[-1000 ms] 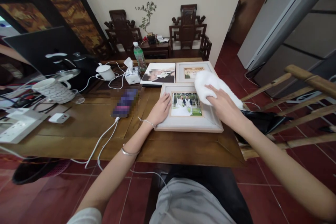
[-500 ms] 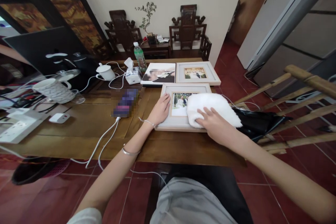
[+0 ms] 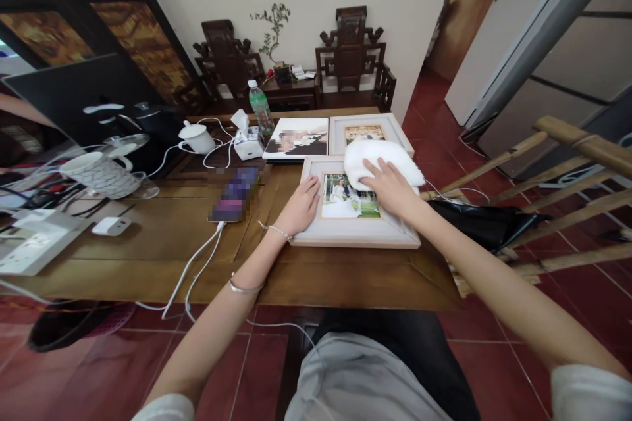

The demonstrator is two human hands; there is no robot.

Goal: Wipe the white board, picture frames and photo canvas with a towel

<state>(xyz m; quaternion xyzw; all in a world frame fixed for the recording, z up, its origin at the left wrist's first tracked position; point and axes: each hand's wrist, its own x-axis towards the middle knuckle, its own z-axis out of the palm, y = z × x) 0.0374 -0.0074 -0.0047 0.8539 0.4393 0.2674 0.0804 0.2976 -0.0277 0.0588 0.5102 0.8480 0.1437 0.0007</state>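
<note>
A light wooden picture frame [image 3: 355, 234] with a photo of a couple lies flat near the table's front edge. My left hand [image 3: 302, 204] rests flat on its left side, fingers stretched out and holding nothing. On the frame's upper right part, my right hand [image 3: 388, 183] presses a fluffy white cloth [image 3: 380, 156], gripping it from above. The cloth also covers the lower part of a second framed photo [image 3: 395, 128] behind. To that one's left lies a photo panel [image 3: 301, 135].
A phone [image 3: 236, 194] on a white cable, a tissue box [image 3: 247, 139], a green-labelled bottle [image 3: 261, 107] and a lidded white cup [image 3: 196, 138] stand left of the frames. A patterned mug [image 3: 99, 172] and power strip [image 3: 37, 243] are further left. A wooden chair [image 3: 582, 138] is right.
My right hand has moved the white cloth up and slightly left, uncovering the lower right of the near frame. My left hand has stayed on the frame's left side.
</note>
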